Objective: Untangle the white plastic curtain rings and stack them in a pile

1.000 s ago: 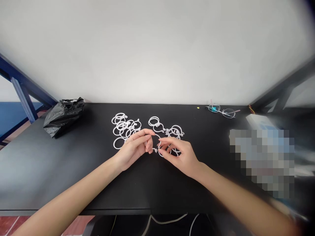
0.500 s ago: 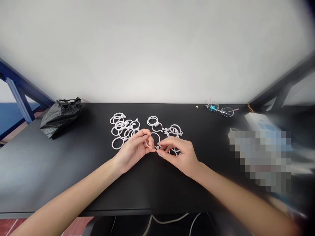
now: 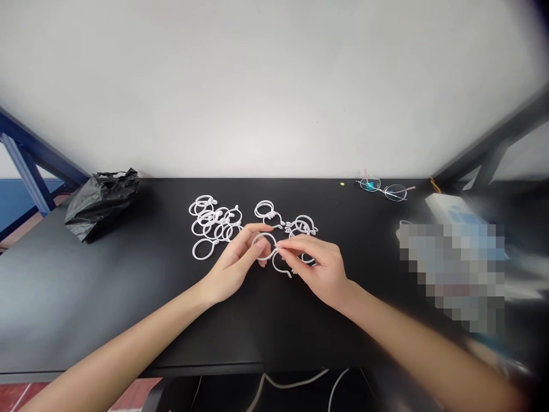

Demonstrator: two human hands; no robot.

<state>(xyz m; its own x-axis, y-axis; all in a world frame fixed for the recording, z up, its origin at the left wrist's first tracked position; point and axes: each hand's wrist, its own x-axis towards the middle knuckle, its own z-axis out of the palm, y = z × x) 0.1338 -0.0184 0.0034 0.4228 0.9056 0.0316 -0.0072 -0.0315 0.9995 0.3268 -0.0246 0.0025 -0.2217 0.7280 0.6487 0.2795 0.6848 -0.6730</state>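
My left hand (image 3: 234, 264) and my right hand (image 3: 319, 264) meet over the middle of a black table (image 3: 128, 297). Both pinch one white plastic ring (image 3: 262, 240), held just above the tabletop. The left fingers grip its left side and the right thumb and forefinger pinch its clasp end. Under the right hand lies an open white ring (image 3: 281, 268) on the table. A heap of several white rings (image 3: 213, 224) lies left of the hands. A second heap of white rings (image 3: 291, 224) lies behind the right hand.
A crumpled black plastic bag (image 3: 99, 200) sits at the table's left rear. A pair of glasses (image 3: 384, 189) lies at the back right, with a white box (image 3: 454, 209) beyond. Cables (image 3: 295, 382) hang below the front edge. A white wall stands behind.
The held ring has risen slightly and turned more face-on. My right fingers have shifted onto its clasp end, baring an open ring on the table beneath them.
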